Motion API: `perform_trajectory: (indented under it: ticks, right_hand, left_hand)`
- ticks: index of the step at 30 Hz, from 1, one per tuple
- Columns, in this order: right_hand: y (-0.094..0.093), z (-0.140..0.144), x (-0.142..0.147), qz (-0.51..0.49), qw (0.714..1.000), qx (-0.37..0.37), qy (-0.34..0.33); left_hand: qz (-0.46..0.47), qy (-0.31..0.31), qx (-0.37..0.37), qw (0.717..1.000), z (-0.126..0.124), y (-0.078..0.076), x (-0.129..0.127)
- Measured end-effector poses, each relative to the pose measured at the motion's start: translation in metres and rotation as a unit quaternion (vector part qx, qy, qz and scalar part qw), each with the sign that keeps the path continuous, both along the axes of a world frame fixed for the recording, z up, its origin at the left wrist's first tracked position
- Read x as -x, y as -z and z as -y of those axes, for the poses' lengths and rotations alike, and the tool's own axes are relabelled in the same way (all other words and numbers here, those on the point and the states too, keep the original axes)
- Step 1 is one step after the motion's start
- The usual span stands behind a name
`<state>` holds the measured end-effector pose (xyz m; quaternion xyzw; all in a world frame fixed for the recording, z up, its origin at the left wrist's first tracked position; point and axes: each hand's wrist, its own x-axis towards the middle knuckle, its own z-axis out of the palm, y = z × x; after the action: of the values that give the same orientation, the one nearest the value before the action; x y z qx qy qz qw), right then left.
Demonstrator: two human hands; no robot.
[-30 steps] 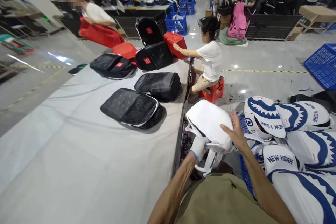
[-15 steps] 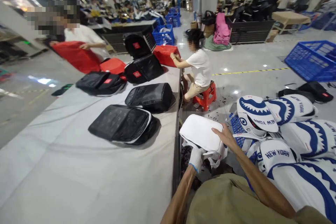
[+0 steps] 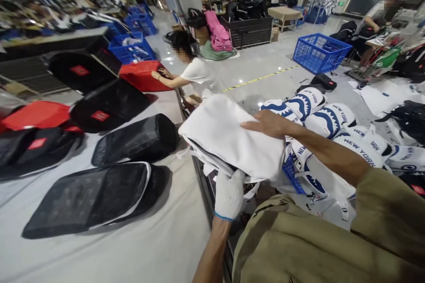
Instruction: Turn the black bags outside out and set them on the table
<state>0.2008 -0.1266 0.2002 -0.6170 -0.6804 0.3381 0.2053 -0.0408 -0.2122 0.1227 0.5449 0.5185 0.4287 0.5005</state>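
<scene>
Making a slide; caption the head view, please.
Beside a table, the gloved left hand grips a white bag, bare right hand on top.

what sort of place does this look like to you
Probably a bag factory or workshop: white bags marked NEW YORK are piled at the right, black bags lie on a big pale table, and a blue crate stands on the floor beyond.

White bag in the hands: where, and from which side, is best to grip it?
Probably grip the white bag at its near edge, from the wearer's side: a dark slit there offers a rim, whereas the top under the right hand is broad.
</scene>
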Motion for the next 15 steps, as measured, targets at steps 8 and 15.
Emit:
perform_trajectory:
  ticks: [8,15]
  right_hand:
    - [-0.082,0.09,-0.065,0.018,0.926,-0.2,0.32]
    - [-0.112,0.118,-0.157,0.21,0.809,-0.318,0.447]
  left_hand:
    - [0.063,0.118,-0.256,0.957,0.035,-0.07,-0.02]
    - [-0.01,-0.022,-0.182,0.983,0.019,0.041,0.003]
